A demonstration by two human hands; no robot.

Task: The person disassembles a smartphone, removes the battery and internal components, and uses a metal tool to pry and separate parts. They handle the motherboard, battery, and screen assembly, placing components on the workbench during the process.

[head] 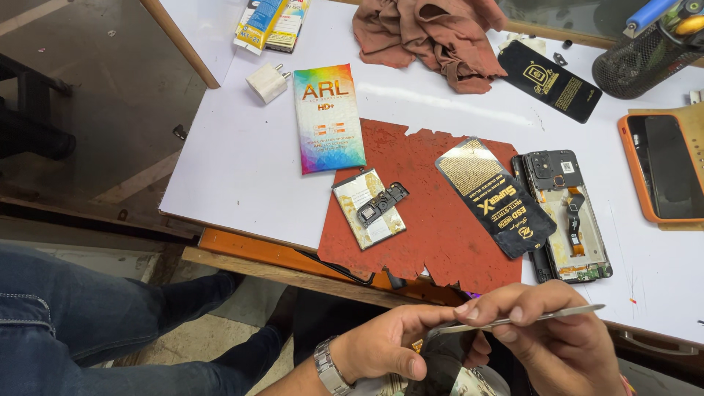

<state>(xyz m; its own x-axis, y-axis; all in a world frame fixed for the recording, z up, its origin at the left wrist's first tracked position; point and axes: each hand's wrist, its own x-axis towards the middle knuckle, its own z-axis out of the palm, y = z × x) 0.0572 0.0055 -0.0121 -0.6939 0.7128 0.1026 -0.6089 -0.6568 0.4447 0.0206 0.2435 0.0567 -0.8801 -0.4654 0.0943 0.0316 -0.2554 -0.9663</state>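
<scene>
My right hand (557, 334) pinches thin metal tweezers (546, 315) that point right, below the table's front edge. My left hand (392, 341), with a metal watch on its wrist, holds a small dark item (440, 363) against my lap; what it is I cannot tell. On the worn red mat (440, 220) lie a phone battery with a small black frame piece on it (370, 207) and a black and gold pouch (495, 194). An opened phone body (568, 216) with bare insides lies just right of the pouch.
A rainbow-coloured packet (328, 117), a white charger plug (267, 82) and a brown cloth (433, 33) lie further back on the white table (235, 161). An orange-cased phone (667, 169), a black pouch (550, 79) and a mesh tool cup (645, 55) are at right.
</scene>
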